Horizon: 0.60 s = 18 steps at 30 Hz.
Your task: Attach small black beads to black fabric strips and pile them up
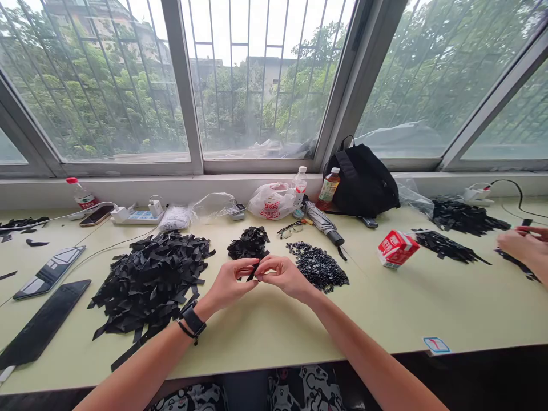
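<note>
My left hand (233, 282) and my right hand (282, 277) meet above the pale green table, their fingertips pinching a small black plastic strip (256, 272) between them. Part of the strip is hidden by my fingers. Just beyond my hands lies a small heap of black strips (248, 242). A large heap of black strips (149, 279) spreads to the left of my left hand. To the right of my right hand is a scatter of small black pieces (317, 266), possibly beads or rings. A black watch (193, 321) is on my left wrist.
Eyeglasses (290, 229), a folded umbrella (323, 224), a red-and-white carton (397, 249) and further black heaps lie on the table. A co-worker's hand (523, 248) enters at right. Bottles, a black backpack (362, 181) and a power strip (137, 216) stand along the window.
</note>
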### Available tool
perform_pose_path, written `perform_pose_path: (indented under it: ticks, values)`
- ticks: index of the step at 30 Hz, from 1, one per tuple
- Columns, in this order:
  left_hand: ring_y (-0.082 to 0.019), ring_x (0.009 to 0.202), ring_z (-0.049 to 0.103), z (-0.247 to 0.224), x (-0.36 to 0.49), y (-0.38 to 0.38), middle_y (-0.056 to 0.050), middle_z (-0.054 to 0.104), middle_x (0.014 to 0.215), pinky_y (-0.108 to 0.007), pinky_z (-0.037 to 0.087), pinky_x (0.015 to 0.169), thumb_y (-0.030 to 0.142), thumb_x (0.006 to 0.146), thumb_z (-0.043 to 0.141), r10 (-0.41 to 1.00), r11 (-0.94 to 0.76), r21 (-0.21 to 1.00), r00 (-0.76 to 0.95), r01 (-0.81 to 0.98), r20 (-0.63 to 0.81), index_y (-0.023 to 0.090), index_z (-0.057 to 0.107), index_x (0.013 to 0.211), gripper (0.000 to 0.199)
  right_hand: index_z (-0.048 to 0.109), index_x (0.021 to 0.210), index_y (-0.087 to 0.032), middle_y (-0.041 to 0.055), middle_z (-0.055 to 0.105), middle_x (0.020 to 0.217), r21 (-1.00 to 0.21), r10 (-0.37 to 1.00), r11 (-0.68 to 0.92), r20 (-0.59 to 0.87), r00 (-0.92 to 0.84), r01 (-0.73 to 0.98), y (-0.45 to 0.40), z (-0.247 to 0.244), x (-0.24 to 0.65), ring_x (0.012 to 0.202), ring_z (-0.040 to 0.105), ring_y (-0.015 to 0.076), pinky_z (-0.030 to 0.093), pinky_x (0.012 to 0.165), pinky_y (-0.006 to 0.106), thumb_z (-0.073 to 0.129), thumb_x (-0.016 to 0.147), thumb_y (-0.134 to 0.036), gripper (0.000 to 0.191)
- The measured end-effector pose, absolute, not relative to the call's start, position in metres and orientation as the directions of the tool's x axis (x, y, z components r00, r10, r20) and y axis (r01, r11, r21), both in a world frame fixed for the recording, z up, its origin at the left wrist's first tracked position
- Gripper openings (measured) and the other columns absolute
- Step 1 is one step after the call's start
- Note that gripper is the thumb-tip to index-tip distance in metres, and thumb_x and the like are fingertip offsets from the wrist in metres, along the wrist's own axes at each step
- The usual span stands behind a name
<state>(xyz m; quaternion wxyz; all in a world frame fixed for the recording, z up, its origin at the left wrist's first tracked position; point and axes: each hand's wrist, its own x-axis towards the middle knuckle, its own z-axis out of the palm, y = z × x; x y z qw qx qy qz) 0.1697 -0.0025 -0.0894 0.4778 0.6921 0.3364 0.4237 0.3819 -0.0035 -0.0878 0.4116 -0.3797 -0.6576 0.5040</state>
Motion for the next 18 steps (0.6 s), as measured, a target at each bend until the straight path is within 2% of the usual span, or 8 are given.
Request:
perform_pose_path:
  ticks: [3,7,13,18]
  values:
    - [-0.027,0.112,0.072,-0.0897,0.1713,-0.0024,-0.011,0.076,0.125,-0.042,0.057,0.103,0.015,0.081,0.074,0.849,-0.339,0.941,0.437,0.018,0.298,0.018,0.075,0.125,0.045,0.082,0.085,-0.022,0.0066,0.064,0.103,-0.974,0.913,0.216,0.177,-0.369,0.066,-0.0022,-0.0916,0.3805,0.092,0.067,0.0217,0.057,0.088,0.040,0.082,0.079,-0.033,0.012]
    - [-0.026,0.099,0.075,-0.0935,0.1705,0.0015,-0.013,0.078,0.118,-0.040,0.061,0.090,0.016,0.084,0.069,0.873,-0.284,0.959,0.415,0.001,0.258,0.014,0.074,0.126,0.043,0.082,0.088,-0.022,0.0063,0.064,0.101,-0.969,0.913,0.241,0.207,-0.350,0.054,-0.0016,-0.0920,0.3805,0.091,0.067,0.0210,0.058,0.087,0.039,0.082,0.079,-0.033,0.014]
    - [-0.026,0.096,0.074,-0.0923,0.1688,0.0015,-0.013,0.079,0.105,-0.040,0.062,0.087,0.023,0.079,0.080,0.889,-0.185,0.981,0.417,-0.052,0.190,0.012,0.073,0.128,0.051,0.081,0.088,-0.021,0.0066,0.066,0.100,-0.967,0.915,0.245,0.209,-0.345,0.065,-0.0008,-0.0912,0.3804,0.091,0.068,0.0216,0.058,0.088,0.040,0.083,0.078,-0.038,0.019]
    - [-0.026,0.097,0.073,-0.0883,0.1694,-0.0007,-0.013,0.079,0.106,-0.041,0.062,0.088,0.027,0.077,0.083,0.894,-0.179,0.982,0.407,-0.063,0.189,0.013,0.074,0.126,0.052,0.079,0.086,-0.021,0.0064,0.068,0.099,-0.966,0.915,0.251,0.219,-0.339,0.053,-0.0025,-0.0891,0.3792,0.092,0.068,0.0217,0.058,0.087,0.039,0.085,0.077,-0.039,0.021]
